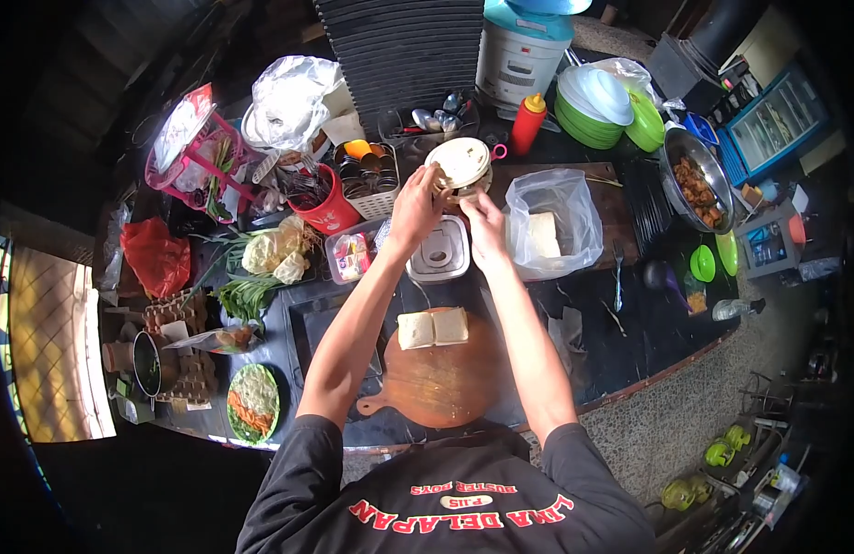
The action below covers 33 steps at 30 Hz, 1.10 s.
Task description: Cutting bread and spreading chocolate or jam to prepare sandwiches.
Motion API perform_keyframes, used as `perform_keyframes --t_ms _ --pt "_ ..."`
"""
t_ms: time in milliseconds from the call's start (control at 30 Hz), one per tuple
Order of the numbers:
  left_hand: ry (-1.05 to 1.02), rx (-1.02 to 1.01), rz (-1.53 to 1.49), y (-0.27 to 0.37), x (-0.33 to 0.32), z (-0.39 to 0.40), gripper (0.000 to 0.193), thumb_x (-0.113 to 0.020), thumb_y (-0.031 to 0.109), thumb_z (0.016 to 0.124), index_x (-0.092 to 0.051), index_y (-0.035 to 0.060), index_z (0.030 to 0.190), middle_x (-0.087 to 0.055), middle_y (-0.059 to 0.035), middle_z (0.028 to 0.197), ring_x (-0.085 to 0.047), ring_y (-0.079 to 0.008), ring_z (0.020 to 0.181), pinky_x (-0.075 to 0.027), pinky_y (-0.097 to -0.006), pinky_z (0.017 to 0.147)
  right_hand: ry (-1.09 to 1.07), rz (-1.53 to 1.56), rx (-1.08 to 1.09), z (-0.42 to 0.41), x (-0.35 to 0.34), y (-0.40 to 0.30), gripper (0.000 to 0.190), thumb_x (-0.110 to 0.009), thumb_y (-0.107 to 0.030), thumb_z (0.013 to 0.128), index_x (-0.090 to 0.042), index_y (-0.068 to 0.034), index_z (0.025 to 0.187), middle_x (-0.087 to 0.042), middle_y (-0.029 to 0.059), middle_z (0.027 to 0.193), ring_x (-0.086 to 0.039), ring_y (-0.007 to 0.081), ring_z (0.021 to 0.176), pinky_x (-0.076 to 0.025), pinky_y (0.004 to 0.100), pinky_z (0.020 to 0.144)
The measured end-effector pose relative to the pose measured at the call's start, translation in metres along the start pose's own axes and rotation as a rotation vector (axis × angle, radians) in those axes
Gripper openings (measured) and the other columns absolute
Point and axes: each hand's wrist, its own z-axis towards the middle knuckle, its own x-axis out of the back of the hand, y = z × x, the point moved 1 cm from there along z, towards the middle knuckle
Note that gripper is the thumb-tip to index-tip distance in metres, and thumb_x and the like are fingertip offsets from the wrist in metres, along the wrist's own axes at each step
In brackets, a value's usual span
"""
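Note:
Both my hands are on a round container (477, 184) with a cream lid (460, 161), at the back of the dark counter. My left hand (419, 211) grips its left side, with fingers against the lid's edge. My right hand (486, 225) holds the container's lower right side. The hands partly hide its body, and what is inside cannot be seen. Just below stands a square plastic box (439, 253) with a clear lid. Nearer me, two slices of white bread (432, 328) lie side by side on a round wooden board (441, 381).
Right of my hands, a clear plastic bag (583, 235) holds bread. A red squeeze bottle (527, 128), stacked green plates (586, 121) and a metal bowl (718, 166) of food stand beyond. Leftward are a red cutlery cup (324, 208), cabbage (271, 249) and a filled plate (254, 377).

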Motion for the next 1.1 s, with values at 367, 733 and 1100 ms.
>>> perform_keyframes --t_ms 367,733,1100 --pt "0.106 0.083 -0.373 -0.013 0.006 0.003 0.031 -0.07 0.002 0.104 -0.054 -0.0013 0.13 -0.076 -0.0253 0.102 -0.081 -0.0362 0.094 -0.06 -0.0386 0.076 0.011 -0.215 0.081 -0.02 0.019 -0.003 0.062 -0.067 -0.001 0.105 -0.049 -0.003 0.164 -0.069 0.0158 0.142 -0.067 0.0192 0.127 -0.05 0.0311 0.112" --pt "0.159 0.217 -0.442 -0.009 0.008 0.002 0.028 -0.072 0.005 0.106 -0.054 -0.0002 0.127 -0.078 -0.0147 0.094 -0.076 -0.0158 0.084 -0.058 -0.0286 0.073 0.098 -0.269 0.067 -0.016 0.031 0.006 0.037 -0.073 -0.003 0.101 -0.056 -0.002 0.134 -0.066 0.0172 0.133 -0.07 0.0238 0.12 -0.057 0.0364 0.105" --pt "0.057 0.124 -0.395 -0.016 0.024 -0.003 0.03 -0.078 0.002 0.098 -0.067 -0.0002 0.126 -0.076 -0.0209 0.124 -0.08 -0.0327 0.109 -0.065 -0.0399 0.087 0.006 -0.59 0.136 -0.033 0.034 0.002 0.039 -0.066 -0.011 0.106 -0.057 0.003 0.142 -0.068 0.0239 0.142 -0.068 0.0308 0.13 -0.054 0.0411 0.112"
